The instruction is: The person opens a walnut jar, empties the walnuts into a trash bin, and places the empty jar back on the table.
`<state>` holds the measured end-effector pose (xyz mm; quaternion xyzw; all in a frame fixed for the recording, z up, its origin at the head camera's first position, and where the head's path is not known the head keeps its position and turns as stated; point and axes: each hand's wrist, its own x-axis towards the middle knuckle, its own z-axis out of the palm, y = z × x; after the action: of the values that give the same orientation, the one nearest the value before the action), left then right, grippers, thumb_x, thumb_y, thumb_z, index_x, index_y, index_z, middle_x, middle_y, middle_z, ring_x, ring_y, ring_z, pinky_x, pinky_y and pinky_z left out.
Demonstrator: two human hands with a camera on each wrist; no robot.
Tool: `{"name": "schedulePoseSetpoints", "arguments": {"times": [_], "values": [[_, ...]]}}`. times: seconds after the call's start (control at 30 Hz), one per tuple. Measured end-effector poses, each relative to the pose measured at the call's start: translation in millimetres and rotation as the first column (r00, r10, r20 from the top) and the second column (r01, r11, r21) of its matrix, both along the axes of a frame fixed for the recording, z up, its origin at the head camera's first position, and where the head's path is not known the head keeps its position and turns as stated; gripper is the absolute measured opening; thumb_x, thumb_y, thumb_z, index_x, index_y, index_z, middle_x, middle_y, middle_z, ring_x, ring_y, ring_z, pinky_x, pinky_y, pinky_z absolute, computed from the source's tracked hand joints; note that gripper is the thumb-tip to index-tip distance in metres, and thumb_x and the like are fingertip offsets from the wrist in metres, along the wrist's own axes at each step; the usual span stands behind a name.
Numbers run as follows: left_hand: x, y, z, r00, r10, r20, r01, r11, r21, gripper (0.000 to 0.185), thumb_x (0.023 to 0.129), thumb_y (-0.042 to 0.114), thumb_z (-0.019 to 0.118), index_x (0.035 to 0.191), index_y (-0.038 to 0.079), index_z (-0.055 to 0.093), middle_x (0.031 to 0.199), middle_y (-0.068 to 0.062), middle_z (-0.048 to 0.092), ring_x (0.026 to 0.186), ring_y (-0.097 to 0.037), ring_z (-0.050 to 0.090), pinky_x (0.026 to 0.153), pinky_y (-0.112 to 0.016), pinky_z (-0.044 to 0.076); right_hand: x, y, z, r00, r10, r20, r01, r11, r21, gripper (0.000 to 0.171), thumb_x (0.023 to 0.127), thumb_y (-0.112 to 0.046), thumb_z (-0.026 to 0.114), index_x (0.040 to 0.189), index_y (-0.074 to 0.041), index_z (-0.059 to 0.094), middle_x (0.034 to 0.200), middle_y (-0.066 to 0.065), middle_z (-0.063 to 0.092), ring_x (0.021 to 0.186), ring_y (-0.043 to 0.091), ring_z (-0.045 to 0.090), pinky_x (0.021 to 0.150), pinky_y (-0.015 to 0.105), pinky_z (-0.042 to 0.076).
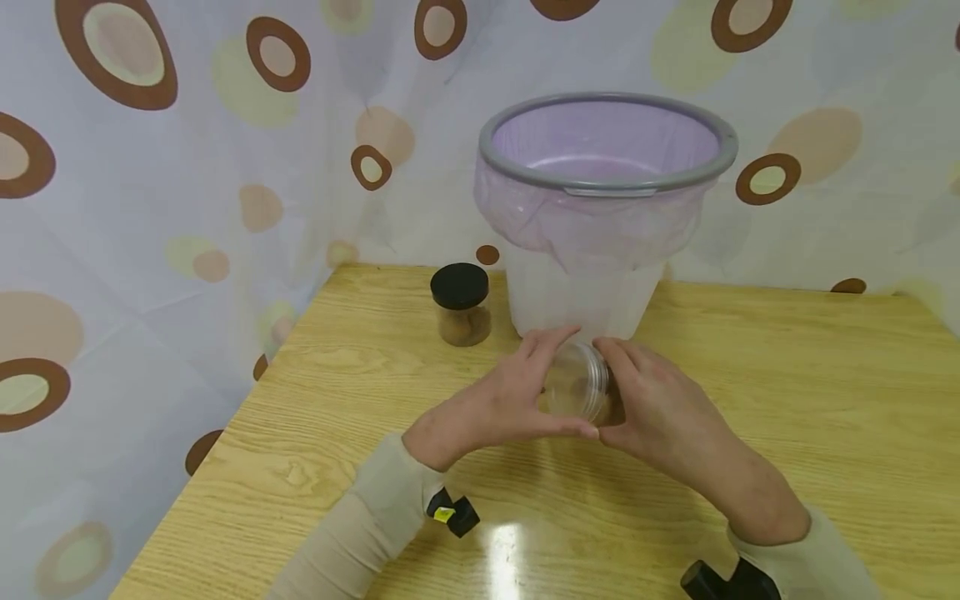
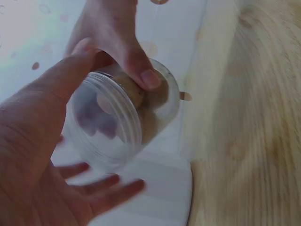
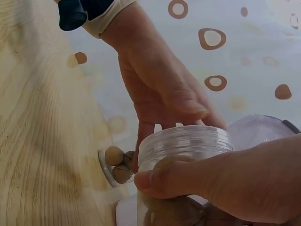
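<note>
Two hands grip a clear jar (image 1: 576, 390) above a wooden table (image 1: 787, 400).
The left hand (image 1: 504, 400) cups its open mouth; the right hand (image 1: 660, 410) clasps its body, with a lined bin (image 1: 600, 217) just beyond.

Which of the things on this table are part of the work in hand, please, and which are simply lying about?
In hand:
clear jar
left hand on its lid end
right hand round its body

Lying about:
black-lidded jar
lined bin
table
</note>
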<state>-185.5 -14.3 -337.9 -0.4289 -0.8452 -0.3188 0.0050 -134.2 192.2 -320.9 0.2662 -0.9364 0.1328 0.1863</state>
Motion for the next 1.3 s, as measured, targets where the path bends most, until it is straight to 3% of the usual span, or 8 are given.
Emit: {"name": "schedulePoseSetpoints", "arguments": {"times": [0.07, 0.17, 0.4, 0.57, 0.83, 0.93, 1.13, 1.3], "values": [[-1.5, 0, -3.9, 0.988, -0.09, -0.127, 0.094, 0.995, 0.024, 0.111, 0.075, 0.044, 0.085, 0.155, 0.01, 0.018, 0.154, -0.016, 0.025, 0.141, -0.023, 0.035, 0.112, -0.029, 0.039, -0.4, 1, -0.1, 1.0, 0.0, 0.006, 0.0, 1.0, 0.002, 0.094, 0.055, -0.017, 0.097, 0.132, 0.006, 0.049, 0.122, 0.022, 0.063, 0.108, 0.04, 0.064, 0.09, 0.052, 0.054], [-4.8, -1, -8.6, 0.942, -0.18, -0.283, 0.202, 0.978, 0.05, 0.108, 0.073, 0.031, 0.089, 0.153, 0.01, 0.021, 0.154, -0.017, 0.021, 0.148, -0.027, 0.023, 0.117, -0.028, 0.033, -1.0, 2, -0.3, 1.0, 0.0, 0.019, -0.001, 1.0, 0.007, 0.094, 0.053, -0.018, 0.098, 0.131, 0.004, 0.049, 0.123, 0.021, 0.063, 0.108, 0.04, 0.064, 0.089, 0.052, 0.054], [-10.1, -5, -9.3, 0.894, -0.211, -0.395, 0.258, 0.963, 0.071, 0.081, 0.077, 0.012, 0.081, 0.145, 0.007, 0.037, 0.148, -0.017, 0.032, 0.141, -0.025, 0.034, 0.115, -0.022, 0.032, -4.2, 3, 1.1, 0.999, -0.006, 0.037, 0.006, 1.0, 0.005, 0.093, 0.055, -0.019, 0.097, 0.131, 0.006, 0.05, 0.122, 0.023, 0.063, 0.107, 0.04, 0.064, 0.088, 0.052, 0.054], [-9.7, -6, -8.8, 0.911, -0.182, -0.37, 0.231, 0.969, 0.091, 0.079, 0.078, 0.018, 0.081, 0.145, 0.005, 0.04, 0.144, -0.015, 0.039, 0.136, -0.021, 0.04, 0.113, -0.019, 0.033, -4.3, 3, 1.1, 0.999, 0.0, 0.036, 0.0, 1.0, 0.007, 0.093, 0.055, -0.018, 0.097, 0.131, 0.006, 0.05, 0.122, 0.022, 0.063, 0.107, 0.04, 0.064, 0.088, 0.052, 0.054], [-7.6, -11, -6.9, 0.968, -0.112, -0.223, 0.15, 0.976, 0.159, 0.081, 0.083, 0.025, 0.081, 0.148, 0.007, 0.036, 0.139, -0.011, 0.042, 0.115, -0.016, 0.05, 0.083, -0.016, 0.052, -3.9, 6, 2.2, 0.999, -0.028, 0.044, 0.028, 1.0, -0.005, 0.094, 0.054, -0.02, 0.098, 0.131, 0.004, 0.05, 0.122, 0.024, 0.063, 0.109, 0.041, 0.063, 0.088, 0.055, 0.053], [-7.6, -13, -8.0, 0.971, -0.079, -0.226, 0.115, 0.982, 0.148, 0.083, 0.082, 0.026, 0.081, 0.149, 0.008, 0.035, 0.14, -0.012, 0.041, 0.118, -0.018, 0.05, 0.088, -0.021, 0.053, -2.6, 10, 1.6, 0.998, -0.038, 0.043, 0.038, 0.999, -0.002, 0.094, 0.054, -0.02, 0.098, 0.131, 0.004, 0.05, 0.121, 0.024, 0.063, 0.108, 0.041, 0.064, 0.087, 0.055, 0.053], [-8.9, -16, -11.0, 0.944, 0.063, -0.323, -0.033, 0.995, 0.098, 0.085, 0.079, 0.03, 0.083, 0.148, 0.011, 0.039, 0.142, -0.021, 0.038, 0.119, -0.027, 0.046, 0.102, -0.038, 0.045, -1.0, 16, 0.8, 0.997, -0.062, 0.045, 0.063, 0.998, -0.014, 0.097, 0.053, -0.021, 0.097, 0.133, 0.006, 0.049, 0.122, 0.027, 0.062, 0.11, 0.043, 0.062, 0.088, 0.055, 0.053], [-9.9, -20, -13.0, 0.944, 0.099, -0.315, -0.093, 0.995, 0.032, 0.086, 0.081, 0.033, 0.081, 0.152, 0.013, 0.037, 0.14, -0.015, 0.042, 0.119, -0.028, 0.043, 0.098, -0.04, 0.044, 0.4, 22, 1.5, 0.994, -0.083, 0.075, 0.084, 0.996, -0.014, 0.097, 0.056, -0.022, 0.097, 0.134, 0.006, 0.048, 0.125, 0.028, 0.061, 0.113, 0.044, 0.061, 0.089, 0.056, 0.052]]}}
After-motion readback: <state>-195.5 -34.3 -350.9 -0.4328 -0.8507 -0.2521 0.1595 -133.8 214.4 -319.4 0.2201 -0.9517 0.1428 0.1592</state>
